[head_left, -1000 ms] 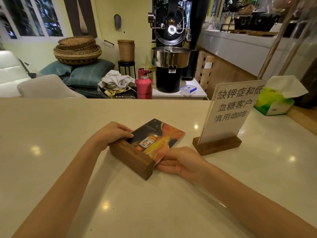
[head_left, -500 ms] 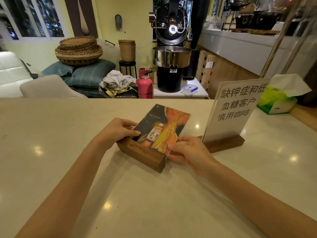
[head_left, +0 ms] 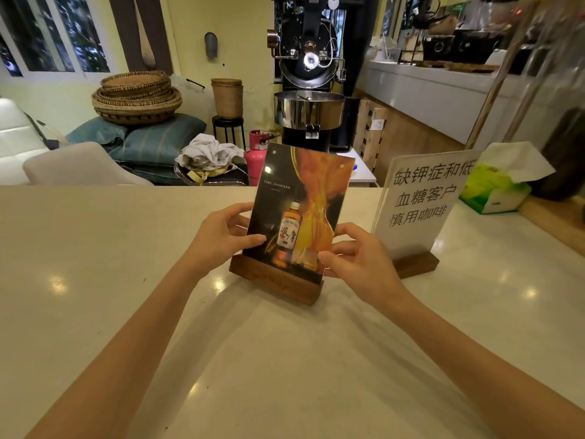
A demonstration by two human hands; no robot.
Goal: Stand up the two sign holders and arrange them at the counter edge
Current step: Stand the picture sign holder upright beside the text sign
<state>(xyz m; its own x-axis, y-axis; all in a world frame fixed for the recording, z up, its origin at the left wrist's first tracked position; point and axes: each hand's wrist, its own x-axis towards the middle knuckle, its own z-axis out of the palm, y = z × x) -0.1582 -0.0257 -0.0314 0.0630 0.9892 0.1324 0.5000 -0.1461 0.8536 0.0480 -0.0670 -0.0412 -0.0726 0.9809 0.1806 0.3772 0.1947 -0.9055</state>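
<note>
A sign holder with a dark whisky-bottle poster (head_left: 300, 213) stands upright on its wooden base in the middle of the pale counter (head_left: 95, 264). My left hand (head_left: 221, 236) grips the panel's left edge. On the right edge, my right hand (head_left: 354, 258) pinches the panel near the base. A second sign holder (head_left: 421, 201), white with black Chinese characters, stands upright on its own wooden base just to the right, close behind my right hand.
A green tissue box (head_left: 493, 191) sits at the counter's right side beside a wooden ledge. Beyond the counter's far edge are a black coffee roaster (head_left: 310, 74), a pink gas cylinder (head_left: 256, 153), cushions and stacked baskets (head_left: 136, 96).
The poster sign holder went from lying flat to tilted to standing upright on its base. Both hands shifted from the base and panel corner to the panel's side edges.
</note>
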